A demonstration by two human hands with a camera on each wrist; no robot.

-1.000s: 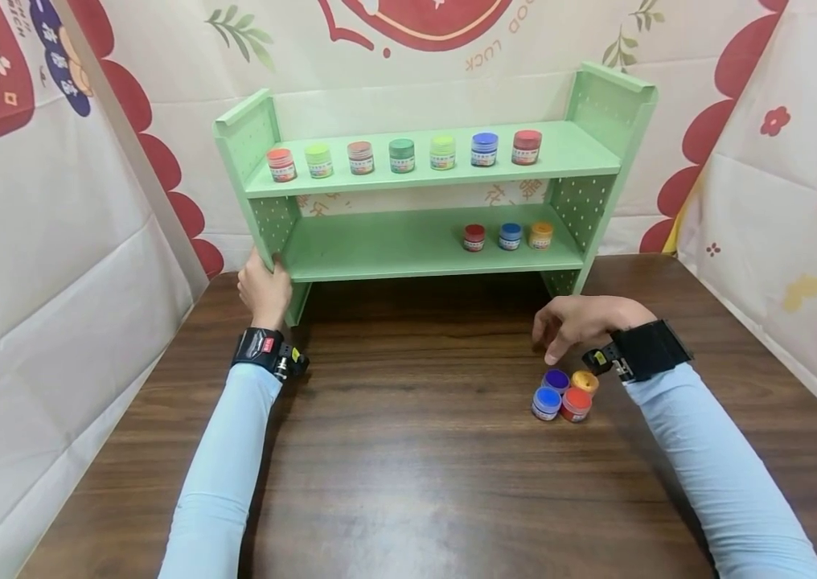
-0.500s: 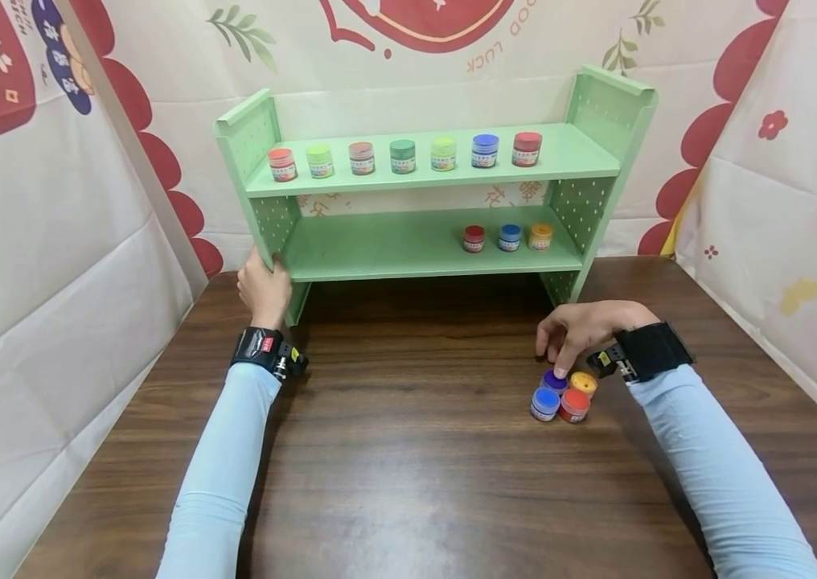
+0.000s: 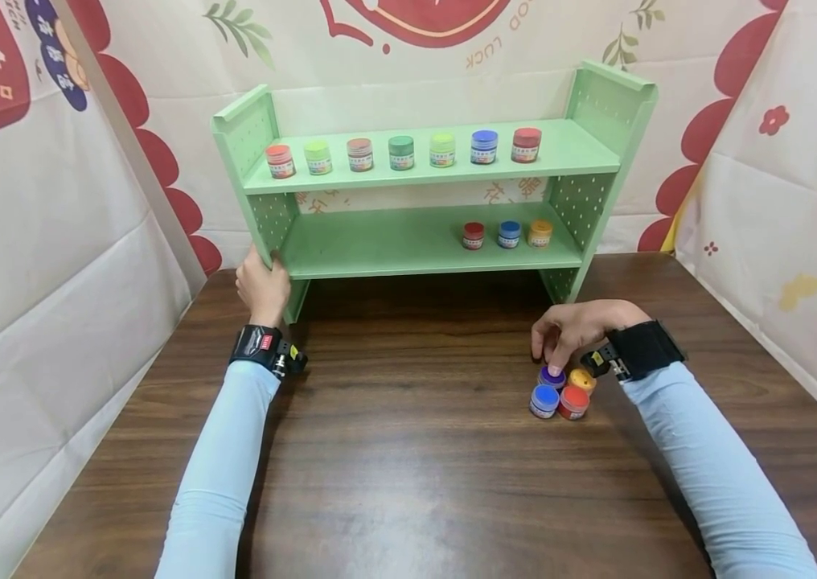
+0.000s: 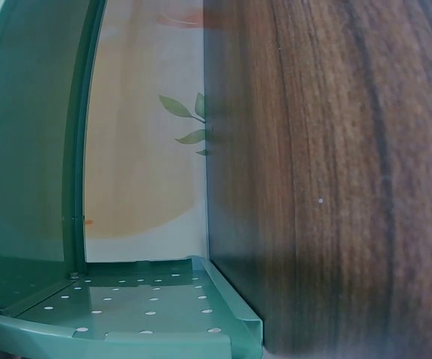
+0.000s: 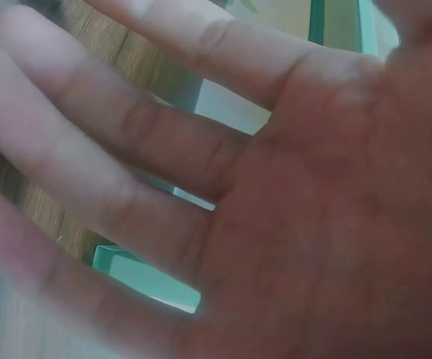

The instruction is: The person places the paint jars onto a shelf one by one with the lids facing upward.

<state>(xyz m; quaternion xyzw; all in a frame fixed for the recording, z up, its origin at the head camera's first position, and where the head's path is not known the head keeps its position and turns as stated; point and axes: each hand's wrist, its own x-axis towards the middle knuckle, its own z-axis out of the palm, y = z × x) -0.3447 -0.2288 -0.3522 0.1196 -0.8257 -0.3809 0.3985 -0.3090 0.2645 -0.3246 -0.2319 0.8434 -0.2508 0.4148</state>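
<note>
A green two-tier shelf (image 3: 379,241) stands at the back of the table. My left hand (image 3: 262,289) grips the lower edge of its left side panel, thumb on the inner side; the left wrist view shows the perforated panel (image 4: 148,303). At the right, my right hand (image 3: 578,326) pinches a purple-lidded paint jar (image 3: 552,378), its thumb at the lid. Touching or close by are a blue jar (image 3: 543,400), a red jar (image 3: 574,402) and a yellow jar (image 3: 582,380). In the right wrist view, fingers (image 5: 111,202) fill the frame and the jar is hidden.
The upper tier holds a row of several paint jars, from an orange-red one (image 3: 281,161) to a dark red one (image 3: 527,145). On the lower tier's right stand red (image 3: 474,236), blue (image 3: 509,234) and yellow (image 3: 540,233) jars. Printed cloth (image 3: 408,100) hangs behind.
My right hand has come down toward me, and its thumb has reached the purple-lidded jar, which has shifted very slightly. My left hand has stayed on the shelf.
</note>
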